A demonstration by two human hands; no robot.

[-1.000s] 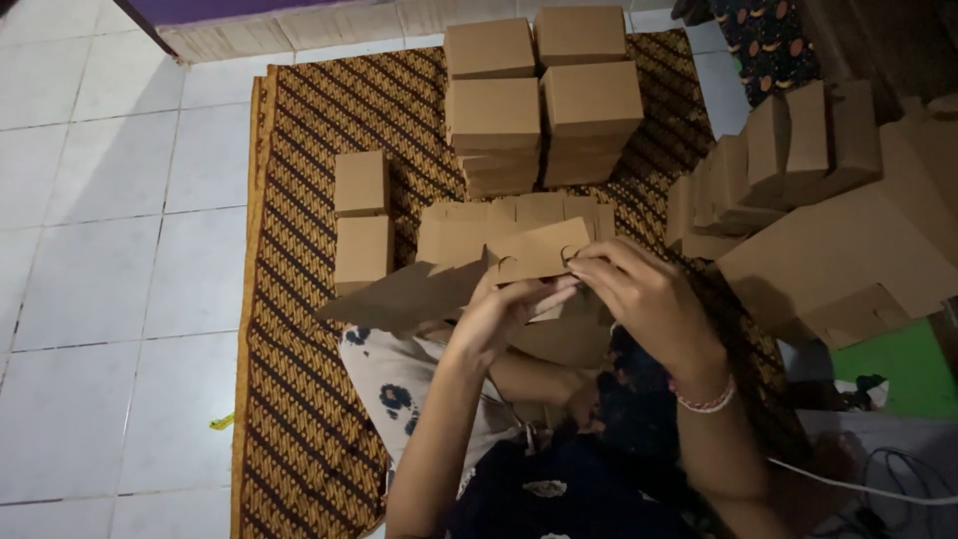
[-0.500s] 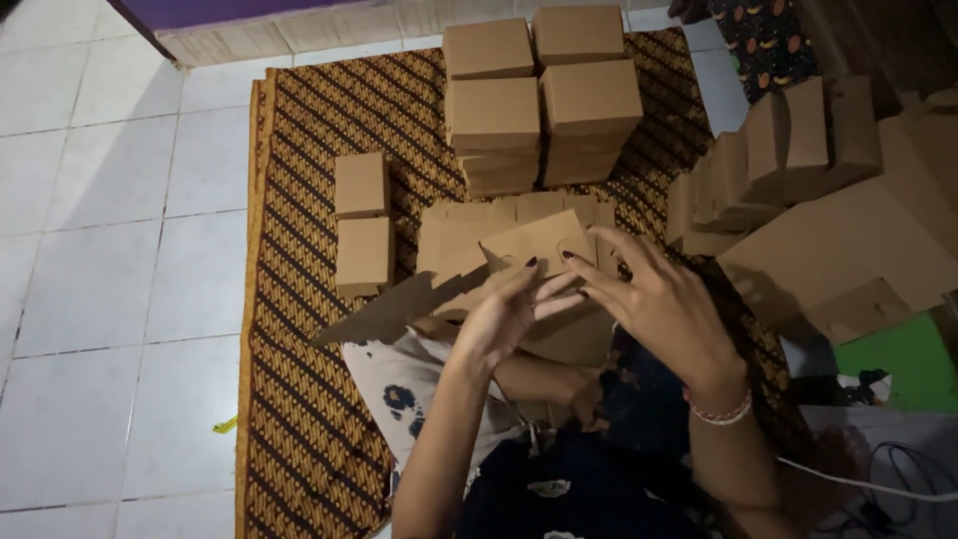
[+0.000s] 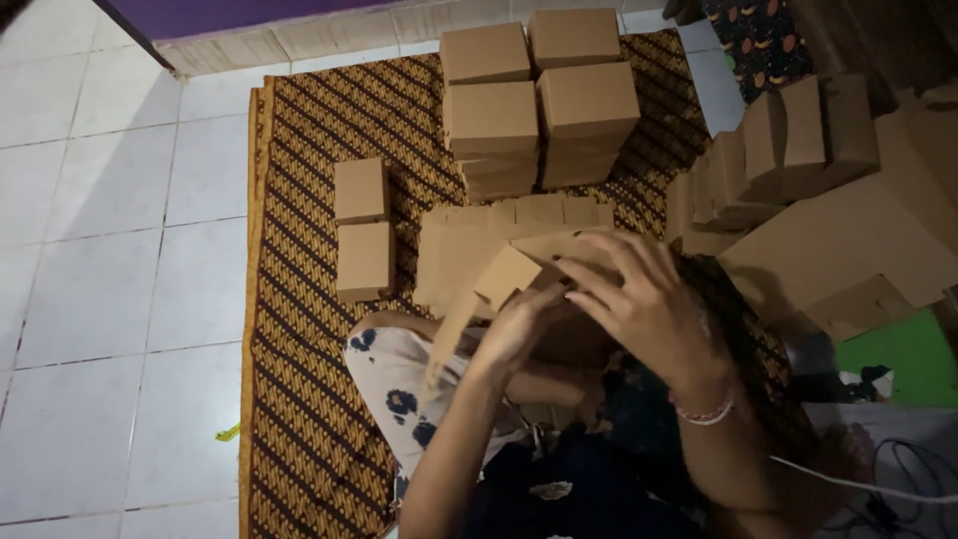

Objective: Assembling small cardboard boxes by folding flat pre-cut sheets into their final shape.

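1. Folding under both hands is a brown cardboard box blank (image 3: pixel 499 274), held up above the person's lap, just in front of the flat blanks (image 3: pixel 469 240) lying on the patterned mat (image 3: pixel 299 329)
2. The left hand (image 3: pixel 519 324) holds the blank from below, its fingers curled around the lower edge, so the grip is narrow and closed on the cardboard
3. The right hand (image 3: pixel 639 299) lies over the top of the blank with fingers spread wide; it presses on the cardboard, and I cannot tell if the thumb pinches it from beneath
4. A long flap (image 3: pixel 449 334) hangs down loose toward the knee in the flowered cloth (image 3: pixel 389 389)
5. Behind stand the finished boxes in a stack (image 3: pixel 539 100), two small boxes (image 3: pixel 361 230) at the left on the mat, and a heap of part-folded cardboard (image 3: pixel 818 200) at the right
6. In my judgement the loose flap could bend the wrong way or crease, because no hand supports it; also the spread hand could crush a panel if it presses too hard, and the blank could slip down, since only the lower hand clearly grips it
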